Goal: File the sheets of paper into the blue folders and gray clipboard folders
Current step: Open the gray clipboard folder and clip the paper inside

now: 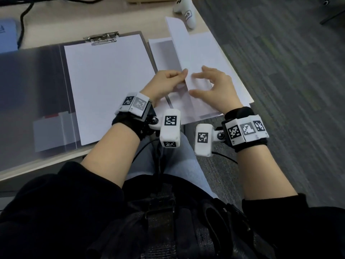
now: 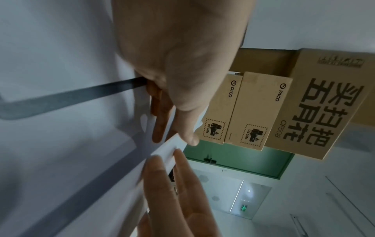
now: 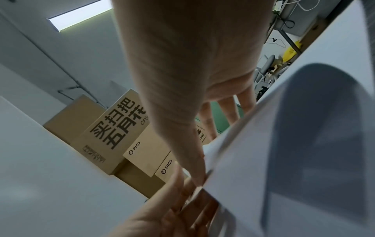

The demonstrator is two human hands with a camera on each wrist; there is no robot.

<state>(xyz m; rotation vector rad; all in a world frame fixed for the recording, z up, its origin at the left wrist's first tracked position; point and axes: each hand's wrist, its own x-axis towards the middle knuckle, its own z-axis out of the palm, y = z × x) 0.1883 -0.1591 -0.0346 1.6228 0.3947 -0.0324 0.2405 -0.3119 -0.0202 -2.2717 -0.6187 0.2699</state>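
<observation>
A gray clipboard folder (image 1: 37,81) lies open on the table, with one white sheet (image 1: 110,86) under its metal clip (image 1: 101,37). To its right sits a stack of loose sheets (image 1: 220,58). One sheet (image 1: 177,40) from that stack is lifted and curls upward. My left hand (image 1: 183,73) pinches its near left edge between thumb (image 2: 190,137) and fingers. My right hand (image 1: 196,84) holds the same sheet (image 3: 304,144), thumb (image 3: 198,174) on its edge and fingers spread across it. A blue folder (image 1: 7,34) lies at the far left.
A white game controller (image 1: 184,10) rests at the table's back right corner, close to the stack. A black cable (image 1: 24,19) runs across the back left. The table edge (image 1: 235,68) runs diagonally right of the stack, with carpet beyond. Cardboard boxes (image 2: 253,109) stand behind.
</observation>
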